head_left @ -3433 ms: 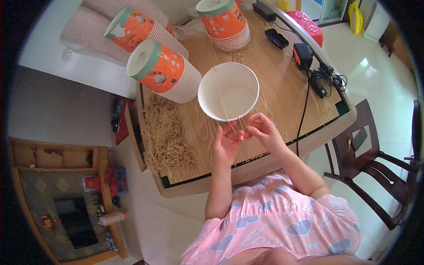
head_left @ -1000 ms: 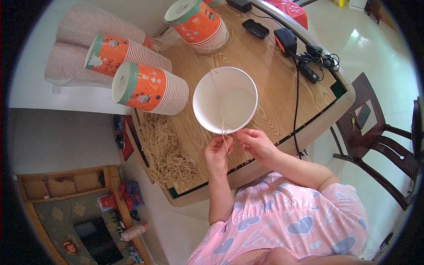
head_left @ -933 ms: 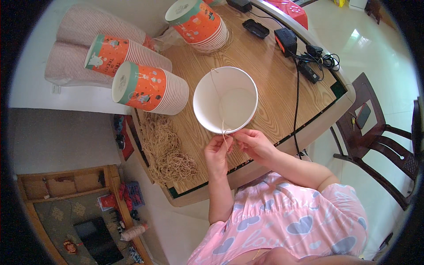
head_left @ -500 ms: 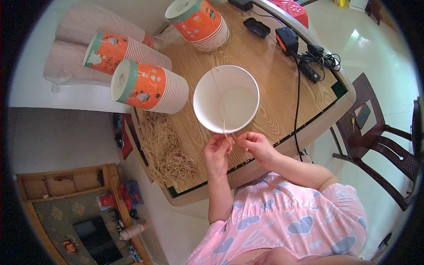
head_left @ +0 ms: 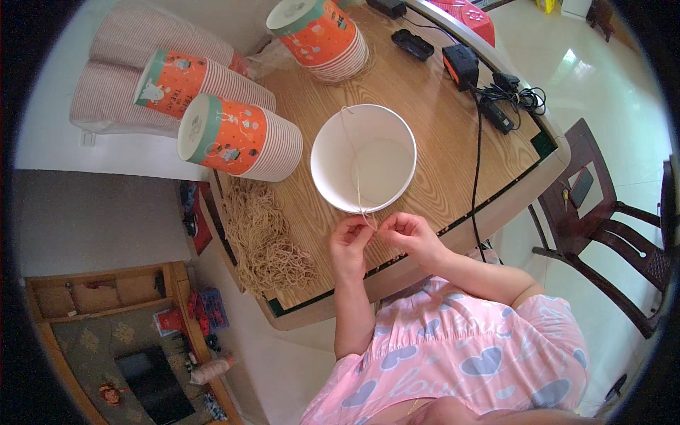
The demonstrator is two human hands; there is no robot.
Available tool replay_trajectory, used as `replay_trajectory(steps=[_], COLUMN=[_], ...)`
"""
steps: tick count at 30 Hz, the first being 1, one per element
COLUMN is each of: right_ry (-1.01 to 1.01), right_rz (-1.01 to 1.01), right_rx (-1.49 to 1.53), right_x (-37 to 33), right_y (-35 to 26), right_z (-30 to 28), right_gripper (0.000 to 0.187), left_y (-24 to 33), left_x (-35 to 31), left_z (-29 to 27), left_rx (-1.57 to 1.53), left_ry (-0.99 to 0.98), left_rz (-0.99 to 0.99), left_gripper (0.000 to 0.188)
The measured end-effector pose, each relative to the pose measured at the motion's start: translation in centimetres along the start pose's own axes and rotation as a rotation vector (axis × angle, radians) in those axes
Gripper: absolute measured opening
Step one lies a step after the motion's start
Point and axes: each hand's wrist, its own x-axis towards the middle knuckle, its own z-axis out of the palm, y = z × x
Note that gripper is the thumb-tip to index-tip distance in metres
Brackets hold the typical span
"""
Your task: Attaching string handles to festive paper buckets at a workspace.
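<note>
A white paper bucket (head_left: 386, 159) stands on the wooden table with its mouth facing up. Thin tan string (head_left: 358, 180) runs from its far rim across the opening to the near rim. Just in front of that rim, my left hand (head_left: 350, 237) pinches the string between thumb and fingertips. Close beside it, almost touching, my right hand (head_left: 406, 234) is also closed in a pinch on the string. The exact loop between the fingertips is too small to make out. To the left lies a loose heap of tan strings (head_left: 273, 248).
Stacks of orange and green paper buckets (head_left: 244, 138) lie and stand at the left and back, beside plastic-wrapped stacks (head_left: 124, 95). A black charger with coiled cable (head_left: 496, 99) sits at the right, one cord crossing the table edge. A dark wooden chair (head_left: 588, 191) stands right.
My two hands have come closer together at the near rim, the right one shifting slightly left. The bucket stays in place.
</note>
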Motion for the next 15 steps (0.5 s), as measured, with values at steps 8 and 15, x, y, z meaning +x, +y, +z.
replay_trajectory(steps=[8,15], right_ry=[0.039,0.037], right_rz=[0.016,-0.01], right_rx=[0.004,-0.006], right_x=[0.7,1.1], right_y=[1.5,1.7], right_z=[-1.0,-1.0], right_gripper=[0.009,0.009], left_y=[0.1,0.7], left_x=[-0.1,0.3], left_z=[-0.3,-1.2], left_rx=[-0.143,-0.356], left_ry=[0.038,-0.289], left_rz=[-0.122,-0.287], left_gripper=[0.018,0.025])
